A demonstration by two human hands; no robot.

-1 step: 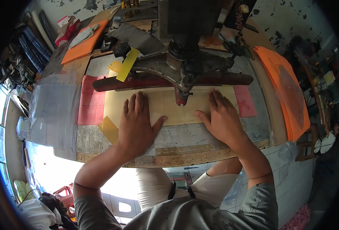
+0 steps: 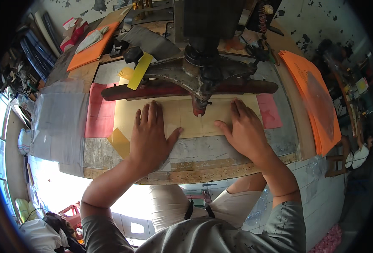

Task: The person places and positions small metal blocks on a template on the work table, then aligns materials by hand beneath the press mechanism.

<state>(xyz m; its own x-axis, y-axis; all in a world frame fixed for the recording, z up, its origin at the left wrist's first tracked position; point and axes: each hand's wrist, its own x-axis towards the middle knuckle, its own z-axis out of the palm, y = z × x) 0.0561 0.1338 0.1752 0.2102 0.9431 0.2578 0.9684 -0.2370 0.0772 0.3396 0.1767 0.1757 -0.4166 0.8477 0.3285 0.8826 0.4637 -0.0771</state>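
A pale yellow sheet (image 2: 185, 120) lies across the worktable under a dark cast-metal press head (image 2: 201, 71). My left hand (image 2: 150, 135) rests flat on its left part, fingers pointing away and thumb out to the side. On the right part my right hand (image 2: 246, 131) lies likewise, its thumb toward the middle. Neither holds anything. Just beyond the fingertips runs the press's long dark-red bar (image 2: 159, 91), which hides the sheet's far edge. Pinkish-red pieces show at the sheet's left (image 2: 100, 110) and right (image 2: 271, 111) ends.
Yellow strip (image 2: 140, 71) hangs over the press arm. An amber piece (image 2: 120, 142) lies beside my left wrist. Clear plastic sheets (image 2: 60, 124) cover the table's left side; an orange stack (image 2: 311, 101) stands at the right. Farther left, a grey glove (image 2: 91, 39) rests on orange sheets.
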